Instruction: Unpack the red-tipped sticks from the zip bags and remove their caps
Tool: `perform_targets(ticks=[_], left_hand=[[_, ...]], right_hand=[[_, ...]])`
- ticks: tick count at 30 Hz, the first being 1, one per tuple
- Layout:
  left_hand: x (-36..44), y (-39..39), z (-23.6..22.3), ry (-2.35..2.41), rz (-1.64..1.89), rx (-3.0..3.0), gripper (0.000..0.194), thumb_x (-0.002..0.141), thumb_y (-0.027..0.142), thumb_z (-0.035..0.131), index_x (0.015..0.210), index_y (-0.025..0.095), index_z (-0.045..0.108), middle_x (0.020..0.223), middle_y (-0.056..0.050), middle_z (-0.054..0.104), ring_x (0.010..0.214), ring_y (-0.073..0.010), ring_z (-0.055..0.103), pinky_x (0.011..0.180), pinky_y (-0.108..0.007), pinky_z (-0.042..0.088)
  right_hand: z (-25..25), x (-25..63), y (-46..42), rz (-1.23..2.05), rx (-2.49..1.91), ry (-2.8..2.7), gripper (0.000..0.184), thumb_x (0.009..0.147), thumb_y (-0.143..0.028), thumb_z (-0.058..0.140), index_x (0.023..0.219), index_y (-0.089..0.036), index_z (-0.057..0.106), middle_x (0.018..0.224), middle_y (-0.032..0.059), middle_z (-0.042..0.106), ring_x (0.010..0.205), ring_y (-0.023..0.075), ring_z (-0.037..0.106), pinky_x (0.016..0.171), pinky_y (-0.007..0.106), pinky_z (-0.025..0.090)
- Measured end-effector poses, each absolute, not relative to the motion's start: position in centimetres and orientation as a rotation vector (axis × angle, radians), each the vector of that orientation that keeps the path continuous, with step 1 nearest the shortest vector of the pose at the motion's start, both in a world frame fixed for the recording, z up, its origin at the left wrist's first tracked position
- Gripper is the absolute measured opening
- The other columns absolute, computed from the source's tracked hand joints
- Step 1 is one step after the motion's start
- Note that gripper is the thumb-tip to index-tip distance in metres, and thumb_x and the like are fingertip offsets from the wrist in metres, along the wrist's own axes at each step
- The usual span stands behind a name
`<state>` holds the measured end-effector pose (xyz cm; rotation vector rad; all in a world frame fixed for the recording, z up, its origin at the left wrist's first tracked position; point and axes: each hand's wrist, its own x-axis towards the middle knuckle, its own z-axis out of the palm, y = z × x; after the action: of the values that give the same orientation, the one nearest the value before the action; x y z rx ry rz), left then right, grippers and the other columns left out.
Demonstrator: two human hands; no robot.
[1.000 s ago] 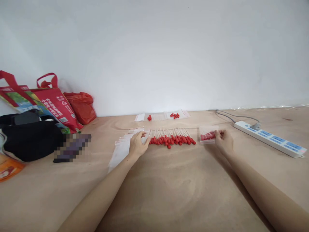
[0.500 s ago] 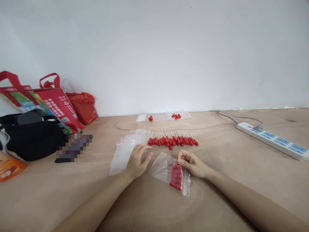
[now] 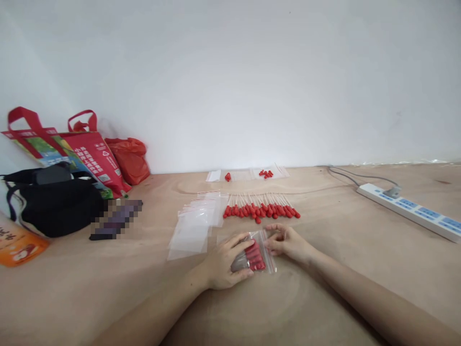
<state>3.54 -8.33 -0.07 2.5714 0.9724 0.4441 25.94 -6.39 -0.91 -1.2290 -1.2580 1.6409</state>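
My left hand (image 3: 230, 262) lies over a clear zip-lock bag (image 3: 271, 264), its thumb and fingers bent around the bag's left part. Inside the bag, red heads (image 3: 256, 257) sit in a row; the left part of the contents is hidden under my fingers. My right hand (image 3: 288, 244) has its thumb and fingertips closed at the bag's upper right, by the zip edge. Just beyond both hands is a row of thin pale sticks with red heads (image 3: 262, 211). Flat zip-lock bags (image 3: 189, 235) lie fanned out to the left of that row.
Near the wall lie filled clear bags (image 3: 243, 175) with red heads showing. On the left stand red shopping bags (image 3: 93, 158), a red plastic bag (image 3: 129, 161), a black pouch (image 3: 57, 206) and an orange packet (image 3: 21, 245). A white power strip (image 3: 410, 211) with a grey cord lies right.
My left hand has moved right and down from above the table onto the bag. The bag now lies straighter, its contents shifted slightly left and up. My right hand stays at its edge.
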Motion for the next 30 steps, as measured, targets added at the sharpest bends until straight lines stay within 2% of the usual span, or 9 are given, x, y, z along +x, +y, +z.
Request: perform_targets(ticks=[7,11,14,17,20,24,27,30], left_hand=[[4.1,-9.1,0.7,1.026,0.455,2.510,0.059,0.074,0.038,0.058,0.127,0.022,0.038,0.136,-0.012,0.034,0.121,-0.0270,0.037,0.097,-0.044,0.036],[4.4,-9.6,0.8,1.055,0.541,2.492,0.056,0.073,0.038,0.059,0.124,0.021,0.041,0.130,-0.013,0.040,0.115,-0.0260,0.045,0.093,-0.042,0.041],[4.8,-9.4,1.0,1.075,0.637,2.504,0.046,0.077,0.037,0.055,0.120,0.022,0.044,0.123,-0.010,0.047,0.108,-0.0229,0.050,0.089,-0.039,0.044],[5.3,-8.3,1.5,1.066,0.683,2.581,0.034,0.083,0.027,0.047,0.116,0.021,0.048,0.117,-0.009,0.051,0.106,-0.0207,0.051,0.089,-0.037,0.044],[6.0,-7.1,2.1,0.956,0.669,2.775,0.032,0.084,0.018,0.043,0.115,0.022,0.051,0.119,-0.009,0.050,0.109,-0.0209,0.048,0.091,-0.039,0.041],[6.8,-5.7,2.3,0.768,0.593,3.046,0.028,0.082,0.016,0.047,0.108,0.022,0.056,0.118,-0.009,0.051,0.108,-0.0234,0.046,0.090,-0.042,0.039],[7.1,-5.1,1.9,0.685,0.634,3.109,0.021,0.083,0.016,0.046,0.097,0.022,0.060,0.113,-0.007,0.055,0.104,-0.0208,0.048,0.090,-0.038,0.038],[7.0,-4.7,1.5,0.584,0.704,3.112,0.022,0.085,0.014,0.042,0.090,0.022,0.061,0.106,-0.005,0.059,0.101,-0.0171,0.050,0.088,-0.033,0.039]], right_hand=[[-0.6,26.1,-7.0,1.735,-1.243,-1.178,0.064,0.047,-0.025,0.079,0.100,-0.017,0.043,0.059,-0.0053,0.061,0.053,0.0117,0.060,0.053,0.025,0.050],[-0.5,25.7,-7.0,1.719,-1.215,-1.134,0.067,0.042,-0.025,0.081,0.097,-0.017,0.043,0.053,-0.0063,0.060,0.050,0.0116,0.059,0.048,0.023,0.047],[-0.5,25.4,-7.1,1.698,-1.200,-1.133,0.069,0.038,-0.026,0.082,0.093,-0.017,0.042,0.049,-0.0082,0.058,0.045,0.0103,0.056,0.045,0.023,0.045],[-0.4,25.1,-7.2,1.671,-1.203,-1.146,0.069,0.036,-0.027,0.082,0.090,-0.017,0.041,0.046,-0.0091,0.057,0.040,0.0086,0.052,0.044,0.022,0.042],[-0.4,24.9,-7.2,1.665,-1.191,-1.167,0.070,0.035,-0.027,0.082,0.090,-0.017,0.040,0.045,-0.0083,0.058,0.039,0.0084,0.050,0.043,0.021,0.041],[-0.4,25.0,-7.1,1.664,-1.178,-1.190,0.071,0.033,-0.027,0.083,0.090,-0.017,0.040,0.045,-0.0076,0.058,0.042,0.0107,0.054,0.044,0.021,0.040],[-0.5,25.0,-7.0,1.661,-1.162,-1.202,0.073,0.033,-0.030,0.083,0.090,-0.017,0.040,0.045,-0.0076,0.058,0.041,0.0107,0.053,0.044,0.022,0.040],[-0.5,25.0,-7.0,1.667,-1.153,-1.195,0.073,0.032,-0.032,0.083,0.089,-0.018,0.040,0.045,-0.0074,0.058,0.040,0.0103,0.051,0.043,0.022,0.039]])
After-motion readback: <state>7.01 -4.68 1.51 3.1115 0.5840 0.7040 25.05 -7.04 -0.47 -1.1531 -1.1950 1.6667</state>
